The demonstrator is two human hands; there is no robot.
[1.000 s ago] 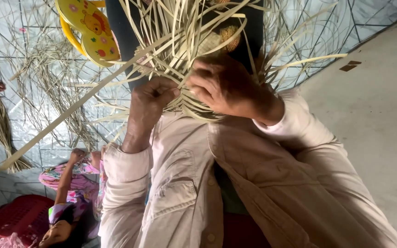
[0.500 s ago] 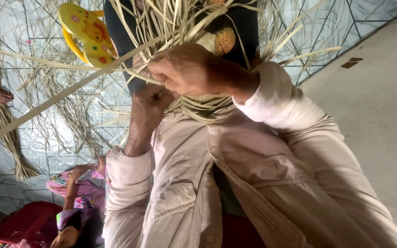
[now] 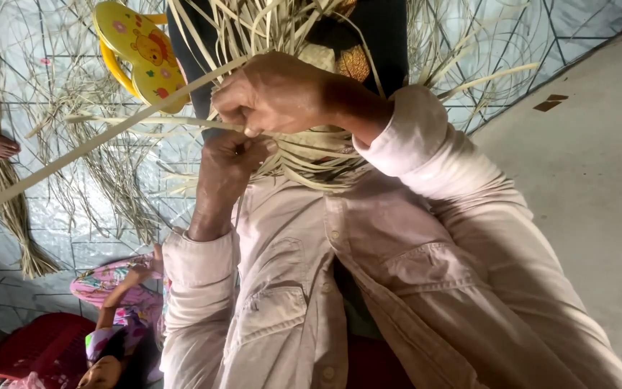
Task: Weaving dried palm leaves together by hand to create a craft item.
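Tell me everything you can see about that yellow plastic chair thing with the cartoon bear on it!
The small yellow plastic chair lies at the upper left on the shiny patterned floor sheet. It looks smooth and glossy, with a cartoon bear, flowers and fruit printed on its flat face, and a curved yellow rim behind. It is tilted, not upright. Pale straw strips cross in front of it. No hand touches it.

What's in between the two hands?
In the head view, thin pale straw strips run between the right hand above and the left hand below; the hands sit very close together.
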